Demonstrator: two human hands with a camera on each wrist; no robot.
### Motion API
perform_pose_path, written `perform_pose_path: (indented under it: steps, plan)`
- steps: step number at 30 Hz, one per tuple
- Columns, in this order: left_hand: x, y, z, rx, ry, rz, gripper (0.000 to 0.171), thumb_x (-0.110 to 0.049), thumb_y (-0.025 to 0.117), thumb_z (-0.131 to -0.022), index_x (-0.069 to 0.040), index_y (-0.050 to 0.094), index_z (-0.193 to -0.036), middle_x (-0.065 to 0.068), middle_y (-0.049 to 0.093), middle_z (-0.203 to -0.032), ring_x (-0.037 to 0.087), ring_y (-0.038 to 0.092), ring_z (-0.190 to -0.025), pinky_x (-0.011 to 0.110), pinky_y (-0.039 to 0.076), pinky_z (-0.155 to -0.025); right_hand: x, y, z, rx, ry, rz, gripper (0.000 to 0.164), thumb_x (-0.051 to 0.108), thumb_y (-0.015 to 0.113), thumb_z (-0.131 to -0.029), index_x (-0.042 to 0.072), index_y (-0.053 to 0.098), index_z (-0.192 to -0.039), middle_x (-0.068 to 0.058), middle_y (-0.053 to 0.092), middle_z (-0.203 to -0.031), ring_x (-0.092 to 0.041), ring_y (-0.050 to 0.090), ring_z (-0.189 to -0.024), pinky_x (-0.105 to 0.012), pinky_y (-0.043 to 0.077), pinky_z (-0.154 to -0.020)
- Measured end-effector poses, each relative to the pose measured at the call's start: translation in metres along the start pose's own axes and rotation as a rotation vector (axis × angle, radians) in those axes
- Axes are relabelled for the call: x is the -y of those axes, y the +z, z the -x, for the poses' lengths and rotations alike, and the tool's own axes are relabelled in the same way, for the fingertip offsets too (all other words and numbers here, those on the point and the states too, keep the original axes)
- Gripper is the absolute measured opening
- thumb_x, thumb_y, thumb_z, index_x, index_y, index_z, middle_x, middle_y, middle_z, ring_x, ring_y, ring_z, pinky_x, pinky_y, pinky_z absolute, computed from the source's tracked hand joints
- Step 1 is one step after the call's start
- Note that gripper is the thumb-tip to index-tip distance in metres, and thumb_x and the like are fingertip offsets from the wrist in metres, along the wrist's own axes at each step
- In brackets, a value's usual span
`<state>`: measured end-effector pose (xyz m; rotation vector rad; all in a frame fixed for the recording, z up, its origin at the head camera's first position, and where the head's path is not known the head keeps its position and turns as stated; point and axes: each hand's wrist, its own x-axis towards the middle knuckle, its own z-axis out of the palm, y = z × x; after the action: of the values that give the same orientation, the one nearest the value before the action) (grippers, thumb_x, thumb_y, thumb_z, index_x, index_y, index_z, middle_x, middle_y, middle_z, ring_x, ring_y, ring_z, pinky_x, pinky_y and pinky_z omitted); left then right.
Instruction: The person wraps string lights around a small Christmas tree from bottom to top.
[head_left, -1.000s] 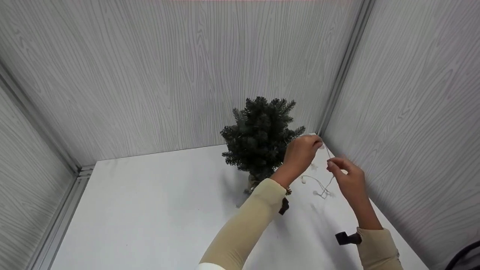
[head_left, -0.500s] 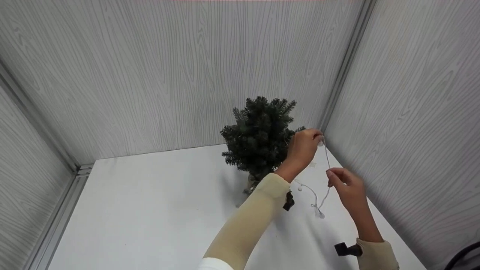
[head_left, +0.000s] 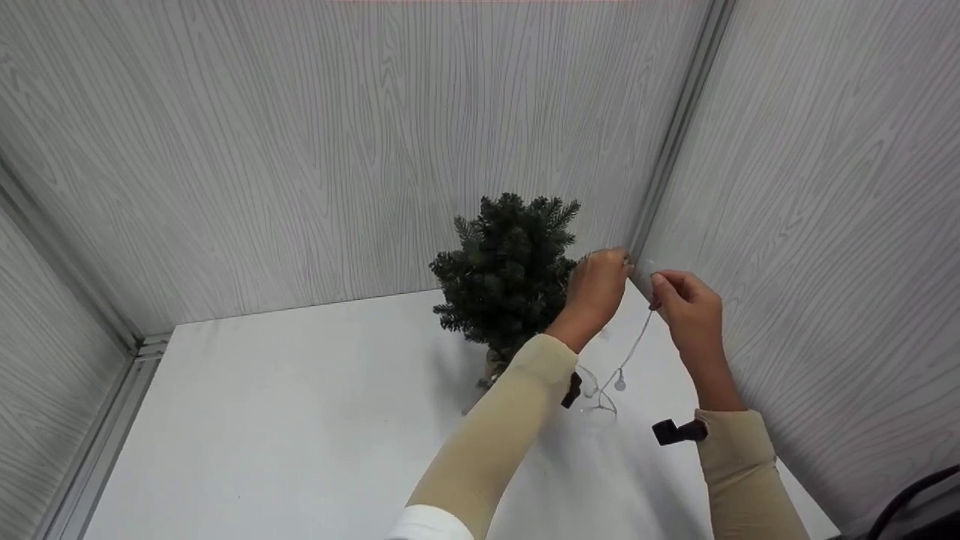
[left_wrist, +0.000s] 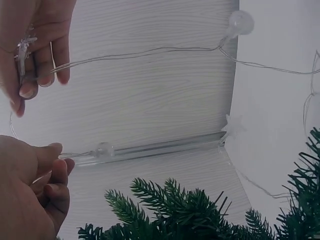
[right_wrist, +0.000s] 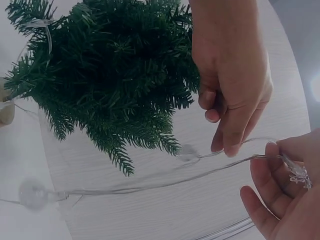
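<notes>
"How are the fingers holding?"
"The left hand (head_left: 598, 290) and right hand (head_left: 691, 315) are both pinching the light string (right_wrist: 120, 190), the right's spare fingers lying loosely spread."
"What could be going wrong?"
"Slack dangling below them could be tangling, or snagging the tree (head_left: 504, 277) beside the left fingers, if either hand is tugging."

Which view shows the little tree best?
Head: it frames nearly the whole tree, though the left hand hides part of its right side. The left wrist catches only branches low in frame; the right wrist shows more, close up, but cropped at the top.
</notes>
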<state>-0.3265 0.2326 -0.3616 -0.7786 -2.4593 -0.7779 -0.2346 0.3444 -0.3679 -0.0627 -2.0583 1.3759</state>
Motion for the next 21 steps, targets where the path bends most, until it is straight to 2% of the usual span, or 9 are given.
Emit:
perform_pose_path:
  steps: [4,10,14,16,19,21]
  plan:
    - [0.0,-0.003,-0.004,0.01,0.031,0.004,0.018,-0.027,0.063,-0.101,-0.019,0.076,-0.111,-0.002,0.074,-0.104,0.012,0.072,-0.093,0.025,0.056,-0.077,-0.002,0.001,-0.013,-0.009,0.025,-0.027,0.028,0.016,0.063,-0.1,-0.009,0.069,-0.112,0.006,0.063,-0.078,-0.016,0.063,-0.077,-0.023,0.053,-0.072]
    - [-0.002,-0.01,-0.012,0.033,0.123,0.066,0.022,-0.027,0.06,-0.103,-0.021,0.076,-0.117,-0.003,0.075,-0.109,0.011,0.071,-0.096,0.023,0.056,-0.08,-0.02,0.006,-0.028,-0.003,0.015,-0.039,0.027,0.018,0.063,-0.101,-0.006,0.07,-0.112,-0.011,0.065,-0.085,-0.016,0.063,-0.077,-0.021,0.053,-0.07]
    - [-0.001,-0.016,-0.018,0.074,0.176,0.1,0.024,-0.022,0.057,-0.105,-0.02,0.076,-0.119,-0.003,0.075,-0.114,0.012,0.071,-0.101,0.023,0.055,-0.084,-0.003,0.01,-0.021,0.022,0.0,-0.017,0.026,0.013,0.061,-0.101,-0.008,0.068,-0.114,-0.02,0.066,-0.093,-0.019,0.064,-0.081,-0.022,0.054,-0.073]
    - [0.0,-0.02,-0.023,0.102,0.189,0.116,0.024,-0.019,0.056,-0.105,-0.018,0.075,-0.12,-0.002,0.074,-0.116,0.012,0.07,-0.104,0.023,0.055,-0.087,0.008,0.012,-0.015,0.035,-0.005,-0.022,0.025,0.009,0.06,-0.101,-0.011,0.067,-0.115,-0.022,0.067,-0.095,-0.016,0.065,-0.081,-0.022,0.054,-0.074]
    - [0.001,-0.025,-0.033,0.127,0.186,0.139,0.024,-0.017,0.056,-0.105,-0.016,0.074,-0.121,-0.001,0.074,-0.118,0.013,0.069,-0.107,0.023,0.054,-0.089,0.02,0.016,-0.006,0.041,-0.008,-0.022,0.024,0.007,0.061,-0.099,-0.012,0.067,-0.114,-0.019,0.07,-0.095,-0.007,0.065,-0.079,-0.018,0.052,-0.074]
    - [0.003,-0.028,-0.04,0.133,0.157,0.162,0.024,-0.017,0.057,-0.104,-0.016,0.075,-0.121,-0.001,0.074,-0.119,0.013,0.069,-0.108,0.023,0.053,-0.091,0.022,0.02,-0.002,0.044,-0.004,-0.019,0.023,0.005,0.06,-0.099,-0.013,0.067,-0.112,-0.021,0.07,-0.096,-0.004,0.066,-0.079,-0.016,0.051,-0.075]
